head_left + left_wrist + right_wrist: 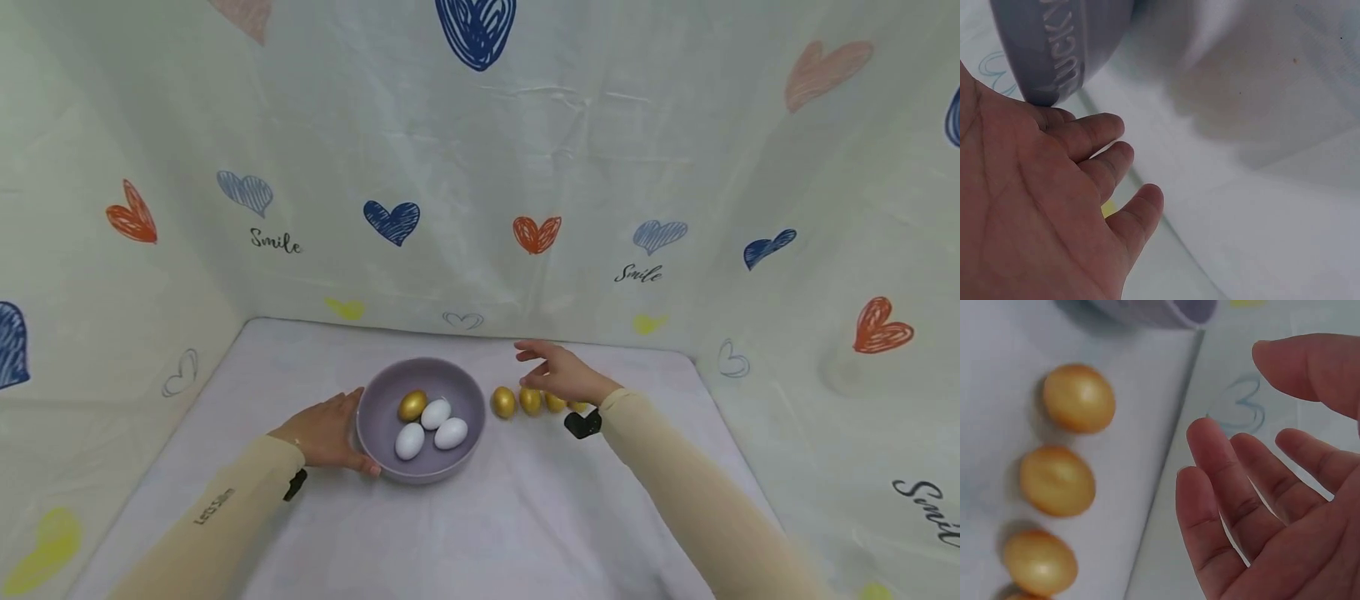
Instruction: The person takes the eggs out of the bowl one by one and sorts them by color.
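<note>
A round mauve bowl (422,477) holds one golden egg (412,406) and three white eggs (451,433). My left hand (327,429) rests against the bowl's left side, its thumb near the front rim. In the left wrist view, the relaxed fingers (1094,134) lie under raised lettering on the bowl's outer wall. To the right of the bowl, several golden eggs (503,402) form a row on the table. Over that row is my right hand (566,375), fingers spread and slightly bent, nothing held. The right wrist view shows the golden eggs (1079,398) apart from the fingertips.
A white cloth (480,542) covers the table. Behind it and on both sides hangs a pale curtain (465,142) printed with hearts and the word "Smile". Dark straps (583,423) sit at both wrists, below beige sleeves.
</note>
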`<act>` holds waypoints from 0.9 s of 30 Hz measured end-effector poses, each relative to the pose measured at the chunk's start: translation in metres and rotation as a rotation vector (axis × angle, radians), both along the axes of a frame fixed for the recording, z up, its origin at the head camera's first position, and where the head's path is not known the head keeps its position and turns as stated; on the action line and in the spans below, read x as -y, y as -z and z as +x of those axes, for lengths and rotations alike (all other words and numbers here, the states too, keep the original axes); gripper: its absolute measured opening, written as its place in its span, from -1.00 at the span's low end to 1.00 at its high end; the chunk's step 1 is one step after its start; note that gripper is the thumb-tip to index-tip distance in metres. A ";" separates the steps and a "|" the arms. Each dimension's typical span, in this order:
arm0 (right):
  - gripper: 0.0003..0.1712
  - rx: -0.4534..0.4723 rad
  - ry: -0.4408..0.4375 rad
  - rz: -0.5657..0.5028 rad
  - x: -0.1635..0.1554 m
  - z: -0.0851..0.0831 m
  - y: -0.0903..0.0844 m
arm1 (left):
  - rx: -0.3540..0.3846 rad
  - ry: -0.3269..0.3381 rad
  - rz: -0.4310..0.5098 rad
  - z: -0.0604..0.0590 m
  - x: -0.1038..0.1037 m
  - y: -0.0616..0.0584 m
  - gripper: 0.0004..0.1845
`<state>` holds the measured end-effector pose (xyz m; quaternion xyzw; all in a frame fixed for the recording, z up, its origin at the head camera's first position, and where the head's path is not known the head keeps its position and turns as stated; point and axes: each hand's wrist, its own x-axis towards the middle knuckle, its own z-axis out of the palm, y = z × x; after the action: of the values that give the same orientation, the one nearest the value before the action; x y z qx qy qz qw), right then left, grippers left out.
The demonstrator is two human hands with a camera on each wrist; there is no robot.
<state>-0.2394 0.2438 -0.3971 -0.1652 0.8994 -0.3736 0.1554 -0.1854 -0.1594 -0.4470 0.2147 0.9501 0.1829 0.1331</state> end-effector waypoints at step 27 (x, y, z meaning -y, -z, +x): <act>-0.29 0.159 -0.234 0.035 0.145 -0.008 0.036 | 0.029 -0.014 -0.020 -0.005 0.002 0.001 0.53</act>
<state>-0.2475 0.0988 -0.4334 -0.2360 0.8654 -0.3489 0.2715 -0.1903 -0.1614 -0.4482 0.2037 0.9514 0.1773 0.1478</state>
